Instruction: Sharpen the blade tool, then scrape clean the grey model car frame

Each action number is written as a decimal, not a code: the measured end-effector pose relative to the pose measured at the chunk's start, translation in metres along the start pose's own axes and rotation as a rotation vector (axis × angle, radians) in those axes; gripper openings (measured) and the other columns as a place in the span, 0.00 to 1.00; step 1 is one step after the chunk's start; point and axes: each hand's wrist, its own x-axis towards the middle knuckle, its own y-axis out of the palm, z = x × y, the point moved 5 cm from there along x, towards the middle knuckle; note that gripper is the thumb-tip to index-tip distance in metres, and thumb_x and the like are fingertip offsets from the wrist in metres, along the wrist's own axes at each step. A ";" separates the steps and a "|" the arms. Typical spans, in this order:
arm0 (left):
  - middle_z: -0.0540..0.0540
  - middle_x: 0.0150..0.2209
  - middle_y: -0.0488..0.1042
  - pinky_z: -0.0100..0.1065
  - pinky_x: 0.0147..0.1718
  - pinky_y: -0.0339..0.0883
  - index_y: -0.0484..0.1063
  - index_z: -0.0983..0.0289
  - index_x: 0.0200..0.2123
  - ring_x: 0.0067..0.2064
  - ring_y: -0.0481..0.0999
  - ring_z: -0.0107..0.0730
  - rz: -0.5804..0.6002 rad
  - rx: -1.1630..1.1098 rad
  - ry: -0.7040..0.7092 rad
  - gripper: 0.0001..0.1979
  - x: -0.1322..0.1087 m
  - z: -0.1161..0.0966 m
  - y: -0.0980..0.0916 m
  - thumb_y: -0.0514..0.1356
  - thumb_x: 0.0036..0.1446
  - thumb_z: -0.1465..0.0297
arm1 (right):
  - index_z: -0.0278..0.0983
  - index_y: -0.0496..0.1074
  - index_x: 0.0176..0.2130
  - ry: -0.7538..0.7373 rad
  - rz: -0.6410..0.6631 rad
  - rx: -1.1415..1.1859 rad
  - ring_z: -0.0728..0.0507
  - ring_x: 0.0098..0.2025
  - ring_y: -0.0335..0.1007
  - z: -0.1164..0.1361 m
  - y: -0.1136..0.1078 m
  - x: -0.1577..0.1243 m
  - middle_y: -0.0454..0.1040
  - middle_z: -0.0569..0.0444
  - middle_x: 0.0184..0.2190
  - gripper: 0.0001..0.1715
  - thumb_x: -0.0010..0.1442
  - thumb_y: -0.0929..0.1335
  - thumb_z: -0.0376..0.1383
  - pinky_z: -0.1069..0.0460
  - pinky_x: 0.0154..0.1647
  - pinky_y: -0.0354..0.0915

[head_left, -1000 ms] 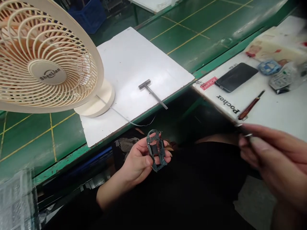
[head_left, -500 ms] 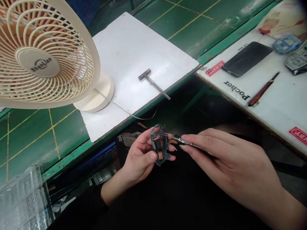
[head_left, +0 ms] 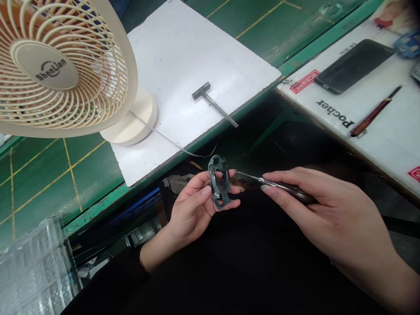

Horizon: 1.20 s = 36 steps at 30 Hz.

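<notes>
Between the fingers of my left hand [head_left: 193, 201] is a small dark grey frame-like part [head_left: 215, 188] with openings through it, held tilted above my lap. I cannot make out what the part belongs to. My right hand [head_left: 331, 214] is closed round the dark handle of a thin-bladed knife [head_left: 285, 188], with its metal collar near my fingertips. The slim blade points left and its tip is close to the left forefinger, just apart from the grey part. Dark clothing lies below both hands.
A cream fan [head_left: 72, 65] stands on a white board [head_left: 170, 52], near a T-shaped metal tool [head_left: 216, 105]. To the right, a phone [head_left: 354, 65] and a tool with a reddish-brown handle [head_left: 376, 111] lie on a printed white surface [head_left: 370, 148]. Clear plastic trays [head_left: 36, 267] sit lower left.
The knife tip has drawn away from the grey part, to the right. My left hand has turned the part a little. The whole view has shifted slightly.
</notes>
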 end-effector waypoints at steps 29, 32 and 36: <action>0.66 0.70 0.89 0.49 0.63 0.87 0.87 0.56 0.60 0.63 0.94 0.56 0.264 0.850 0.497 0.21 -0.009 0.003 -0.006 0.82 0.67 0.70 | 0.49 0.81 0.67 0.274 0.142 0.441 0.32 0.63 0.86 0.010 0.051 0.000 0.82 0.48 0.68 0.46 0.57 0.91 0.51 0.39 0.61 0.88; 0.65 0.67 0.90 0.46 0.59 0.87 0.86 0.56 0.57 0.59 0.95 0.54 0.289 0.869 0.503 0.20 -0.007 0.000 -0.003 0.81 0.65 0.73 | 0.47 0.84 0.59 0.248 0.165 0.445 0.32 0.65 0.86 0.014 0.050 0.003 0.82 0.49 0.65 0.34 0.59 0.90 0.49 0.40 0.58 0.89; 0.59 0.51 0.92 0.42 0.52 0.85 0.85 0.57 0.53 0.49 0.93 0.45 0.326 0.803 0.474 0.16 -0.004 0.001 0.000 0.80 0.65 0.73 | 0.46 0.86 0.53 0.204 0.177 0.472 0.34 0.59 0.88 0.017 0.049 0.002 0.82 0.49 0.61 0.25 0.62 0.89 0.47 0.41 0.56 0.88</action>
